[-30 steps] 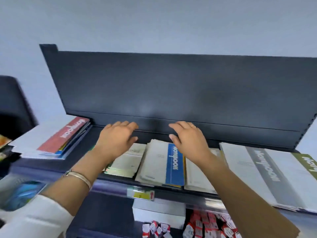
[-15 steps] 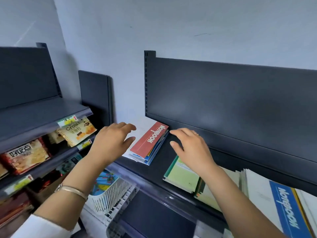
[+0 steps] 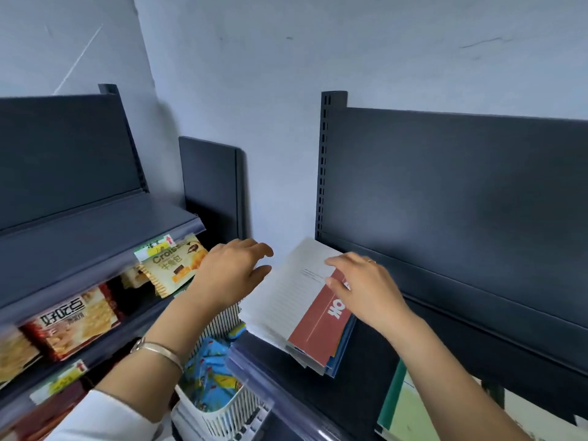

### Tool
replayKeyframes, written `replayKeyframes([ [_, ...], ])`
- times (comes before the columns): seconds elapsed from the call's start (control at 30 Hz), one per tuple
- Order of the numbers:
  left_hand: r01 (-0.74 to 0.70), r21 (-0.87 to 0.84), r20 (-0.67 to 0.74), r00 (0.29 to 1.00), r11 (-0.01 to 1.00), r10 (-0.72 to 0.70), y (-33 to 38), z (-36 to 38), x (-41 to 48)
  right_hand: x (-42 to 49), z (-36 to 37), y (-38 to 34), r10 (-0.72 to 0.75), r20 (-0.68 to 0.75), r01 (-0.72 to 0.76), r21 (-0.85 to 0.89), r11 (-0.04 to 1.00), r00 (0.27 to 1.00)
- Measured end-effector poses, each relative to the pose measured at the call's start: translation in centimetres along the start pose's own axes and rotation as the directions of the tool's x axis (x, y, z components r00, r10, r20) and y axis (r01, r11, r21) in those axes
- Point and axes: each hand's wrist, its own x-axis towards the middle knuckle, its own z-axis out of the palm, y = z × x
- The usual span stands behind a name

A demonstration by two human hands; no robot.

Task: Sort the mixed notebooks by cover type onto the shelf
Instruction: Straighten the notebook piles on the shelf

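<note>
Head view shows you the stack of notebooks [image 3: 286, 300] lying at the left end of the dark shelf [image 3: 366, 377], its near corner jutting over the shelf's front edge and its top cover white with a red band. Your right hand [image 3: 366, 288] rests flat on that cover, fingers loosely spread and pinching nothing. Your left hand [image 3: 232, 275] hovers spread at the stack's left edge, contact unclear, while a green notebook [image 3: 404, 409] lies farther right along the shelf.
</note>
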Motion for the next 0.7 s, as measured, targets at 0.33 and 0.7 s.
replayKeyframes([
  [0.33, -0.211, -0.13, 0.142, 0.963, 0.969, 0.229, -3.3, 4.4, 6.6, 2.6, 4.1, -1.5, 0.283, 0.168, -0.267, -0.11, 0.957, 0.944],
  [0.7, -0.061, -0.361, 0.434, 0.872, 0.931, 0.225, -5.0, 9.9, 7.8, 1.8, 8.6, -4.2, 0.499, 0.295, -0.484, -0.126, 0.866, 0.815],
])
